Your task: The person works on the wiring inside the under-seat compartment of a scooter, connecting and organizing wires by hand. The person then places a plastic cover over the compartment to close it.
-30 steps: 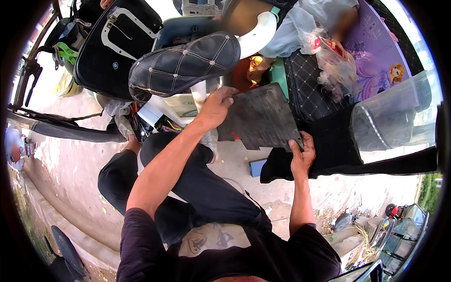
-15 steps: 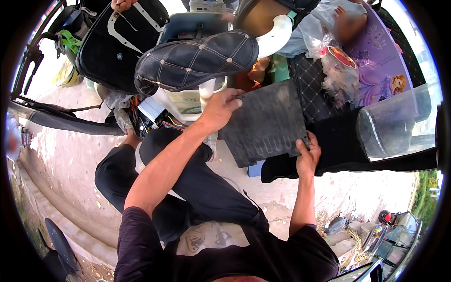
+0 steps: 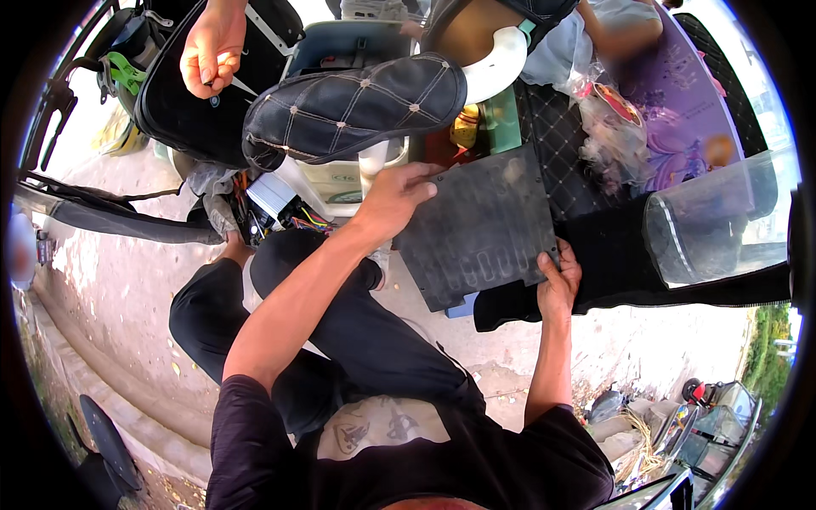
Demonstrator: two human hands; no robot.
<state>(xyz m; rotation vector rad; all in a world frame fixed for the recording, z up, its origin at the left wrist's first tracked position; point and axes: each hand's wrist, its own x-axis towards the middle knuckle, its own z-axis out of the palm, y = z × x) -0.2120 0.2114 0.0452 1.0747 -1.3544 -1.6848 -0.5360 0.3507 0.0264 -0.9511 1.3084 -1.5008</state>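
Between my two hands is a flat, dark grey rectangular panel (image 3: 480,229) with shallow moulded loops near its lower edge and small holes at its corners. My left hand (image 3: 398,197) grips its upper left corner, thumb on top and fingers at the edge. At the lower right corner my right hand (image 3: 558,279) pinches it, thumb on the face; the fingers beneath are partly hidden. Beyond the left hand is a black quilted seat (image 3: 357,110) on a white frame. Another person's hand (image 3: 212,53) reaches in at the upper left, fingertips together on something tiny and dark.
Left of my knees sits an open compartment with bundled wires and a silver finned box (image 3: 272,197). A clear plastic sheet (image 3: 718,225) hangs at the right. Behind the panel lie a plastic bag (image 3: 614,140) and a purple printed board (image 3: 688,110), with another person's arm (image 3: 625,38) above.
The panel's lower left edge has dipped slightly; both my hands keep their grip. The other person's hand at upper left has come lower into view. The arm at upper right has shifted.
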